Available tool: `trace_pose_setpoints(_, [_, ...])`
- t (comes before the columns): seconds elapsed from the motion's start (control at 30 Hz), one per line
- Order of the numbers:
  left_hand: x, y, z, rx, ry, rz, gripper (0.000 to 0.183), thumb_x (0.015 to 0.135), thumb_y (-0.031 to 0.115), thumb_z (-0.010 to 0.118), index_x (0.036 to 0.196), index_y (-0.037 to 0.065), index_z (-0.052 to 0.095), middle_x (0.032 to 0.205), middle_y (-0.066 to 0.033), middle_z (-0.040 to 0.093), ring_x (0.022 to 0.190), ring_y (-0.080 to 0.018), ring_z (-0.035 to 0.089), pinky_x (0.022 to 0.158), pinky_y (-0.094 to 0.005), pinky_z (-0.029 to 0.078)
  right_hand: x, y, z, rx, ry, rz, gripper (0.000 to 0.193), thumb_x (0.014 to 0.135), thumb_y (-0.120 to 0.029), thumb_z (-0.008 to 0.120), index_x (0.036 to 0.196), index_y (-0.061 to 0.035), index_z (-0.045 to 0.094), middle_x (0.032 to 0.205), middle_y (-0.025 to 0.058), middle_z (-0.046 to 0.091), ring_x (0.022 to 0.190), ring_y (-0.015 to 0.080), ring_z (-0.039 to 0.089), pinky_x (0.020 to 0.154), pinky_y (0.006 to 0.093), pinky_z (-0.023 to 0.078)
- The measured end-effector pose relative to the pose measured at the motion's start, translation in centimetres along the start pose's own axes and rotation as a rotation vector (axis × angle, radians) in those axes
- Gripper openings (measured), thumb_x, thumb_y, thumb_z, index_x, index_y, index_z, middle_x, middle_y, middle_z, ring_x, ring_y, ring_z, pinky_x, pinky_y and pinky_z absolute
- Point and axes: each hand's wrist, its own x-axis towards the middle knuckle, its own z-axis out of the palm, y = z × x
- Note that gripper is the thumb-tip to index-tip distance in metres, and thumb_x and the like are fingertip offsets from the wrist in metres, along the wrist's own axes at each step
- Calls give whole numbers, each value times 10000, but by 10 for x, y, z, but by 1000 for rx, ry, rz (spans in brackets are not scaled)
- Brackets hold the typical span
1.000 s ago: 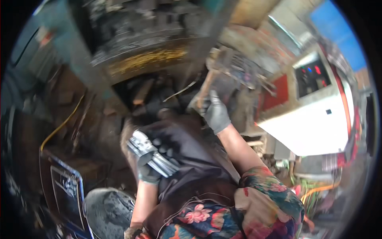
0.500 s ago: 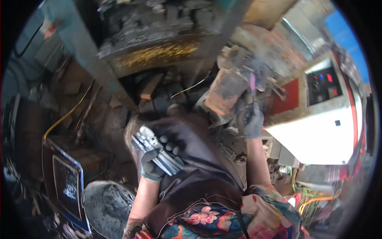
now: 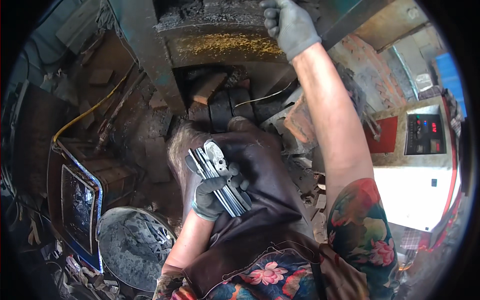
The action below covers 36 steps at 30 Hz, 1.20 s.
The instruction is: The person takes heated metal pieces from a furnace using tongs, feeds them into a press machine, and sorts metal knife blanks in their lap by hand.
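Observation:
My left hand (image 3: 212, 195), in a grey glove, is closed around a stack of flat, silvery metal pieces (image 3: 227, 196). The pieces lie side by side, with rounded upper ends and small holes, above the dark leather apron (image 3: 267, 175) over my lap. Stretched out to the far side, my gloved right hand (image 3: 294, 27) is at the top edge of the view, beside the metal-framed bench (image 3: 215, 50). Its fingers are curled; anything inside them is hidden.
A white machine (image 3: 415, 190) with a lit control panel stands at the right, next to rough bricks (image 3: 300, 120). At lower left are a round basin (image 3: 107, 250) with metal strips and a dark framed box (image 3: 97, 200). A yellow hose (image 3: 90, 111) runs behind them.
My right hand has moved from beside the bricks near the white machine up to the far bench. The left hand keeps the metal pieces over the apron. The whole view has shifted somewhat.

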Motion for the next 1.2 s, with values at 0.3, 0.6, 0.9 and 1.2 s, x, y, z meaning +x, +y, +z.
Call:
trace_pose_setpoints(0.3, [2, -3, -8, -30, -39, -6, 341, 764, 79, 677, 1091, 9, 615, 1009, -81, 611, 850, -208, 605, 897, -409, 476, 31, -11, 15, -36, -96, 0, 333, 985, -357, 426, 853, -90, 574, 634, -14, 487, 508, 125, 442, 450, 274, 361])
trace_pose_setpoints(0.6, [-1, 1, -10, -26, 4, 77, 416, 778, 59, 651, 1178, 52, 540, 1015, -96, 592, 843, -242, 614, 922, -449, 517, -161, 34, -37, -393, -386, 71, 412, 967, -423, 520, 821, -52, 626, 656, 25, 607, 548, 92, 553, 490, 244, 413])
trace_pose_setpoints(0.9, [5, -8, 1, 8, -21, 46, 549, 802, 88, 646, 1320, 20, 477, 1316, -189, 535, 1289, -317, 474, 1130, -454, 333, -279, 128, -48, -973, -664, -298, 308, 830, -371, 674, 828, -63, 659, 776, 144, 642, 730, 323, 616, 689, 431, 488])
trace_pose_setpoints(1.2, [1, -9, -6, 245, 57, 64, 680, 714, 216, 740, 1309, 40, 462, 1181, -126, 584, 1083, -307, 592, 993, -461, 469, -288, 110, -81, -164, -323, 507, 222, 944, -237, 586, 942, -19, 626, 713, 21, 616, 561, 82, 552, 513, 222, 446])
